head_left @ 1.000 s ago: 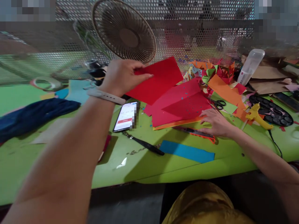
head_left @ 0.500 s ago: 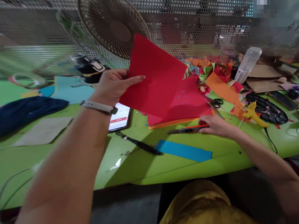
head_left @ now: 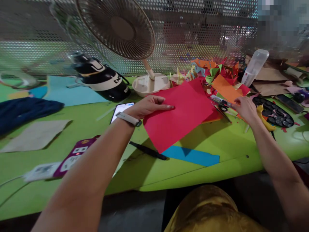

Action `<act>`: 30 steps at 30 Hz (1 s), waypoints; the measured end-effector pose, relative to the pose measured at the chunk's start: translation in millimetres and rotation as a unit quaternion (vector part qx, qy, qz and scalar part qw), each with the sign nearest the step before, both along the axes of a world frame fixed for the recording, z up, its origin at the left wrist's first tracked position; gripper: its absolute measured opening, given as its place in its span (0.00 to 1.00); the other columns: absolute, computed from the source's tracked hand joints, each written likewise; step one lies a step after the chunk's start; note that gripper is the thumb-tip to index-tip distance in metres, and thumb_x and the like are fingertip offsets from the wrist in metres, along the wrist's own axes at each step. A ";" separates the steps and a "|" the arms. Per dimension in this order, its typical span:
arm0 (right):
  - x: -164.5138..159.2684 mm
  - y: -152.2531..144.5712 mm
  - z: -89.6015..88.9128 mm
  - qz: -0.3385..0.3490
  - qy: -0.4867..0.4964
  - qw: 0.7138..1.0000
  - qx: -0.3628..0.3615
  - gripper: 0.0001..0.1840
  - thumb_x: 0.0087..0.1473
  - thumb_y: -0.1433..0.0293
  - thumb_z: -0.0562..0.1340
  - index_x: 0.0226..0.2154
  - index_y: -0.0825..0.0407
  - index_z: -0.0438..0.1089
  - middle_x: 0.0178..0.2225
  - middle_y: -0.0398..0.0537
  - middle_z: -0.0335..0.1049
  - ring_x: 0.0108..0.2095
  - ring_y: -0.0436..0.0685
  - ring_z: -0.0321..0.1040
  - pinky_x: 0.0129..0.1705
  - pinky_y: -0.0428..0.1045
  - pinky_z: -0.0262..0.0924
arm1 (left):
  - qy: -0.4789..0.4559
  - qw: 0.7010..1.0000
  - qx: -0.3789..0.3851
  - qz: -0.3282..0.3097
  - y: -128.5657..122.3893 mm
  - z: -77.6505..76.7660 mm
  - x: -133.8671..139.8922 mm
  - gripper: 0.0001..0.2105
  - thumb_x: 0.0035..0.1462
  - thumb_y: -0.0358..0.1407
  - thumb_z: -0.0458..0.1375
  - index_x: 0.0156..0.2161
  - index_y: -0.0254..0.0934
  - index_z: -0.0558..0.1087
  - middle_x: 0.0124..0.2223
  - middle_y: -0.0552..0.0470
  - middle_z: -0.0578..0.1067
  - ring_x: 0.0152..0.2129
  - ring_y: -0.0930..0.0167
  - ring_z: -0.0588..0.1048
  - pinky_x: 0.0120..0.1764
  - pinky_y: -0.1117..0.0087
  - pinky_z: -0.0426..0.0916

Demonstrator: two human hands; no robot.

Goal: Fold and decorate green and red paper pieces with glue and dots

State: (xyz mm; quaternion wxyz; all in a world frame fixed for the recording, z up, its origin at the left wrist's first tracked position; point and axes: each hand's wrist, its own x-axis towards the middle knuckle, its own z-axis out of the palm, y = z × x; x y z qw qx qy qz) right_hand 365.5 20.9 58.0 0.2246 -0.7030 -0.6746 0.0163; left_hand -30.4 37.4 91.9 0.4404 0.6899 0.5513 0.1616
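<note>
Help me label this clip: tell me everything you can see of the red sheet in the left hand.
The red sheet looks like thin paper or card, plain and evenly coloured. The left hand grips its left side, thumb on top. It slants above the green table, its near corner overlapping a blue strip in view. An orange edge shows past its right side; whether it touches anything below cannot be told.

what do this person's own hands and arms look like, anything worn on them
The left hand is ungloved; above it sits a light grey band with a small dark piece at one edge, probably a watch. The right hand is ungloved too, with no band visible. No sleeves show on either side.
</note>
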 end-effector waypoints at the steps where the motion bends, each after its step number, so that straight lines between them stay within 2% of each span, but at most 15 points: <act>1: -5.6 -4.9 4.0 0.031 -0.015 0.999 0.015 0.19 0.54 0.65 0.62 0.48 0.52 0.73 0.49 0.61 0.73 0.53 0.73 0.67 0.53 0.68 0.61 | -0.017 0.999 -0.030 -0.003 -0.4 -1.7 1.9 0.20 0.46 0.53 0.65 0.33 0.38 0.75 0.28 0.50 0.80 0.21 0.68 0.77 0.25 0.65 0.73; 3: -21.8 -17.6 13.5 0.146 -0.025 0.988 0.035 0.28 0.55 0.67 0.61 0.59 0.49 0.66 0.60 0.57 0.64 0.62 0.70 0.58 0.61 0.68 0.54 | -0.066 0.993 -0.097 -0.002 -1.0 -5.5 4.8 0.19 0.41 0.52 0.68 0.30 0.39 0.75 0.26 0.52 0.79 0.20 0.69 0.75 0.23 0.68 0.70; 5: -41.1 -32.7 23.1 0.284 -0.022 0.959 0.011 0.36 0.55 0.67 0.61 0.66 0.43 0.56 0.68 0.49 0.52 0.68 0.67 0.47 0.66 0.66 0.47 | -0.073 0.991 -0.110 -0.036 -1.9 -10.8 7.6 0.18 0.40 0.52 0.69 0.28 0.39 0.76 0.25 0.52 0.78 0.19 0.70 0.74 0.22 0.70 0.68; 6: -50.2 -40.4 27.3 0.329 -0.020 0.944 -0.006 0.35 0.55 0.68 0.61 0.65 0.39 0.57 0.69 0.44 0.50 0.69 0.65 0.43 0.67 0.66 0.45 | -0.073 0.989 -0.114 -0.061 -3.0 -14.0 9.6 0.18 0.40 0.52 0.69 0.28 0.40 0.76 0.26 0.51 0.79 0.20 0.70 0.74 0.22 0.70 0.68; 7: -58.3 -47.8 30.8 0.365 -0.017 0.931 -0.019 0.31 0.56 0.69 0.60 0.62 0.37 0.62 0.69 0.40 0.49 0.70 0.64 0.41 0.68 0.65 0.44 | -0.072 0.986 -0.122 -0.089 -4.6 -17.3 12.2 0.18 0.40 0.52 0.69 0.28 0.40 0.77 0.27 0.51 0.79 0.20 0.70 0.74 0.23 0.70 0.68; 8: -64.8 -54.3 33.6 0.401 -0.013 0.915 -0.025 0.25 0.57 0.70 0.60 0.56 0.36 0.69 0.69 0.38 0.49 0.70 0.63 0.40 0.68 0.64 0.43 | -0.071 0.981 -0.133 -0.119 -6.7 -20.7 15.8 0.17 0.40 0.51 0.69 0.28 0.40 0.78 0.28 0.51 0.80 0.21 0.70 0.74 0.24 0.69 0.69; 10: -72.8 -64.0 37.1 0.478 -0.004 0.877 -0.050 0.15 0.58 0.70 0.61 0.44 0.37 0.78 0.66 0.38 0.57 0.70 0.61 0.43 0.68 0.64 0.42 | -0.064 0.970 -0.156 -0.177 -12.7 -26.0 25.2 0.16 0.41 0.50 0.69 0.30 0.40 0.80 0.29 0.51 0.80 0.23 0.70 0.74 0.28 0.68 0.69; 13: -75.1 -69.8 37.8 0.551 0.017 0.827 -0.108 0.09 0.57 0.70 0.65 0.36 0.39 0.80 0.58 0.40 0.69 0.65 0.58 0.55 0.68 0.63 0.45 | -0.021 0.954 -0.141 -0.264 -22.5 -26.8 41.9 0.15 0.46 0.50 0.66 0.29 0.39 0.79 0.25 0.53 0.77 0.21 0.72 0.71 0.26 0.70 0.64; 16: -73.9 -70.0 35.3 0.572 0.062 0.806 -0.136 0.09 0.57 0.71 0.64 0.37 0.42 0.80 0.50 0.44 0.77 0.57 0.55 0.67 0.64 0.58 0.53 | 0.014 0.953 -0.058 -0.298 -27.9 -19.4 52.1 0.16 0.50 0.50 0.63 0.29 0.38 0.78 0.25 0.54 0.76 0.23 0.72 0.70 0.27 0.72 0.61; 19: -74.2 -70.0 31.1 0.575 0.092 0.797 -0.162 0.10 0.59 0.72 0.61 0.38 0.46 0.79 0.41 0.45 0.80 0.48 0.53 0.74 0.55 0.52 0.62 | 0.056 0.957 0.038 -0.281 -29.4 -13.1 50.4 0.14 0.53 0.49 0.61 0.34 0.39 0.78 0.32 0.52 0.79 0.30 0.68 0.74 0.33 0.70 0.64; 23: -75.8 -71.2 24.4 0.524 0.039 0.826 -0.202 0.12 0.61 0.73 0.58 0.39 0.48 0.78 0.37 0.45 0.80 0.40 0.53 0.75 0.45 0.49 0.65 | 0.064 0.953 0.198 -0.219 -36.8 -19.7 42.5 0.15 0.57 0.46 0.59 0.46 0.42 0.76 0.46 0.48 0.79 0.43 0.64 0.76 0.46 0.66 0.67; 27: -75.9 -68.9 19.2 0.467 0.013 0.857 -0.219 0.11 0.63 0.68 0.57 0.40 0.51 0.76 0.36 0.48 0.79 0.37 0.55 0.74 0.41 0.49 0.63 | 0.025 0.933 0.322 -0.160 -51.0 -34.4 42.5 0.14 0.63 0.46 0.54 0.44 0.41 0.76 0.49 0.45 0.77 0.48 0.63 0.75 0.52 0.61 0.67; 30: -76.6 -65.9 14.7 0.409 0.006 0.884 -0.226 0.15 0.64 0.64 0.56 0.46 0.54 0.73 0.37 0.52 0.78 0.36 0.57 0.74 0.39 0.49 0.63 | 0.011 0.914 0.383 -0.136 -61.7 -39.9 43.5 0.14 0.64 0.46 0.52 0.45 0.43 0.76 0.56 0.44 0.74 0.55 0.61 0.71 0.59 0.54 0.63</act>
